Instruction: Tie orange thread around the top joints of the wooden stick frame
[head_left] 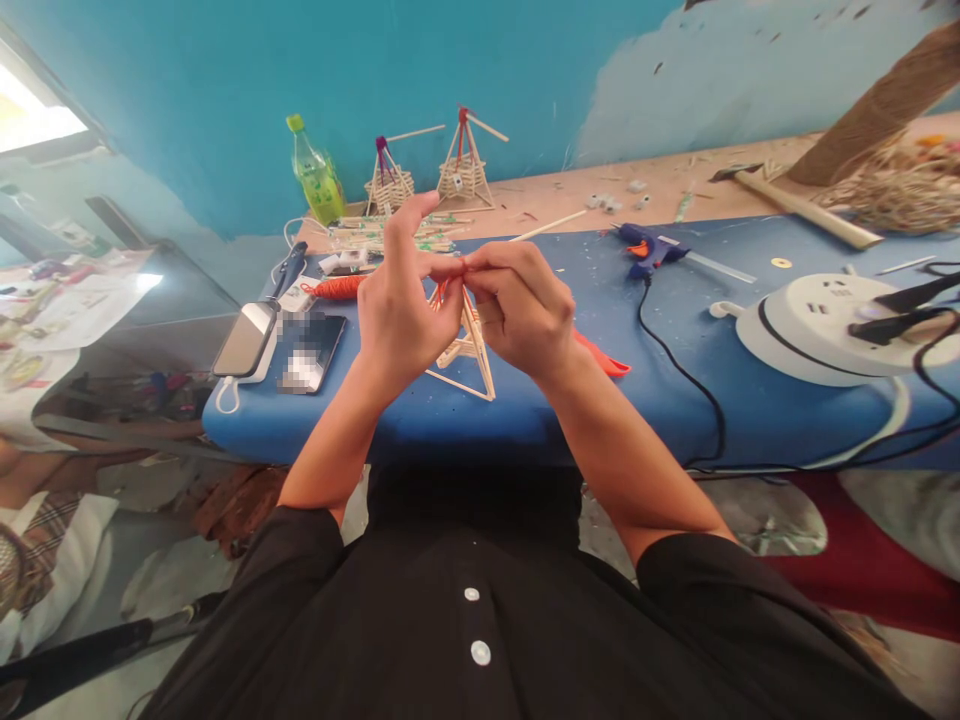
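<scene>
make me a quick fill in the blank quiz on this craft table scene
1. The left hand and right hand pinch orange thread at the top of a small frame built of thin wooden ____.
2. The glue gun lies on the ____ table top.
3. By the wall, ____ similar models stand beside the green bottle.
Missing words: sticks; blue; two.

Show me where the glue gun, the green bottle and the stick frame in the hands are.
glue gun (643, 247), head view, on its blue body.
green bottle (318, 183), head view, middle of its body.
stick frame (461, 350), head view, on its crosspiece.
</scene>
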